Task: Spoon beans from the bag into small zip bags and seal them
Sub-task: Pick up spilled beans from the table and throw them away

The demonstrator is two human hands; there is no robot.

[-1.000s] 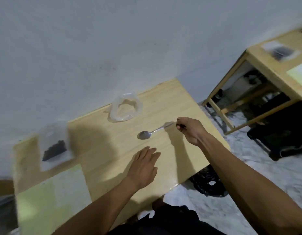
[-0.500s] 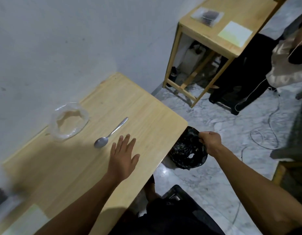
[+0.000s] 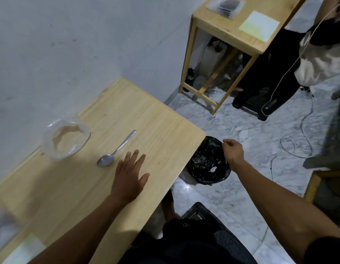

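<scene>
1. Left hand lies flat, fingers spread, on the light wooden table near its right edge.
2. Right hand, fingers curled, hovers over the black-lined bin; whether it pinches anything cannot be told.
3. Metal spoon lies beside the clear open plastic bag.

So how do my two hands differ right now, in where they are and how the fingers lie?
The left hand lies on the wooden table beside the spoon, while the right hand is off the table, over the black-lined bin on the floor. The left hand's fingers are straight and spread; the right hand's fingers are curled, pinched at the tips. Whether they hold anything is unclear. Both reach forward on bare arms.
</scene>
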